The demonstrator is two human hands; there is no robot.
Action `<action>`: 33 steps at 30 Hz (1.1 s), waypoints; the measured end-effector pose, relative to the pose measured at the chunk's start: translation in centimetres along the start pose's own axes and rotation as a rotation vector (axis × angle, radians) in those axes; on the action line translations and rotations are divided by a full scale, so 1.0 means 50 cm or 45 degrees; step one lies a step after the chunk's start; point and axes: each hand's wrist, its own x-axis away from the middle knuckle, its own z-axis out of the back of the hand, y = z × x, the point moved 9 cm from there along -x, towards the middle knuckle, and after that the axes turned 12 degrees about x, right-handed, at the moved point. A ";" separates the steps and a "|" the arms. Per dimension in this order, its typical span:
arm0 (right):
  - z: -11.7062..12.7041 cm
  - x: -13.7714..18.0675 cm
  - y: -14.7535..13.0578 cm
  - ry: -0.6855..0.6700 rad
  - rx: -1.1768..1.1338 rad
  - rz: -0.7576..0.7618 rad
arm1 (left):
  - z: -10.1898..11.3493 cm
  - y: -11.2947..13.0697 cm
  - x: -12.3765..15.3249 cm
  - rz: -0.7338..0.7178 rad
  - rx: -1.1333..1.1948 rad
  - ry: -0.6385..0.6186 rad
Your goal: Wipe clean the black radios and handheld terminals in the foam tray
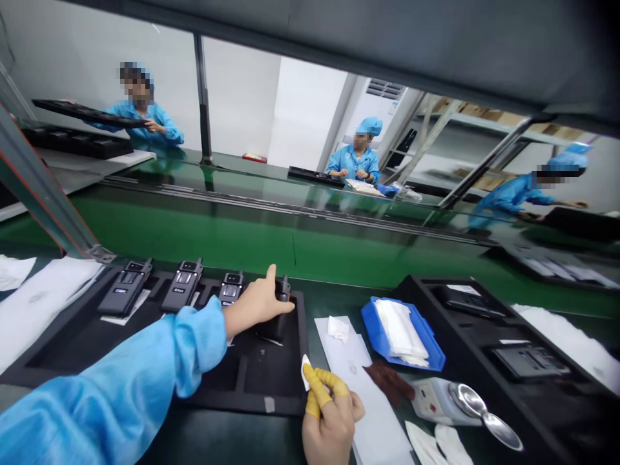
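My left hand (261,298), in a blue sleeve, reaches over the right end of a black foam tray (194,381). Its thumb and forefinger are spread, the other fingers mostly hidden. Just below and behind it is a black two-way radio (277,328), partly covered; whether they touch is unclear. Three more radios stand in the row to its left: one at the far left (124,290), a middle one (183,287) and one beside my wrist (231,287). My right hand (330,413), with yellow finger covers, pinches a small white wipe (305,372) near the tray's right edge.
Right of the tray are white paper sheets (375,400), a blue bin (438,356) of white wipes, a brown cloth (390,382) and a dispenser with a metal lid (436,400). A second black tray (465,349) holds radios. Several co-workers in blue sit across the bench.
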 end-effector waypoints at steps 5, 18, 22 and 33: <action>-0.006 0.009 0.002 -0.028 -0.022 -0.005 | -0.009 -0.002 -0.030 0.049 -0.227 0.124; -0.002 0.007 0.005 -0.011 -0.075 -0.029 | 0.110 -0.124 0.051 0.239 -0.461 0.239; -0.008 0.013 0.005 -0.028 -0.048 -0.004 | 0.126 -0.121 0.078 0.149 -0.255 0.264; 0.015 -0.078 -0.082 -0.093 -0.113 0.151 | 0.073 -0.070 0.271 -0.380 0.535 0.147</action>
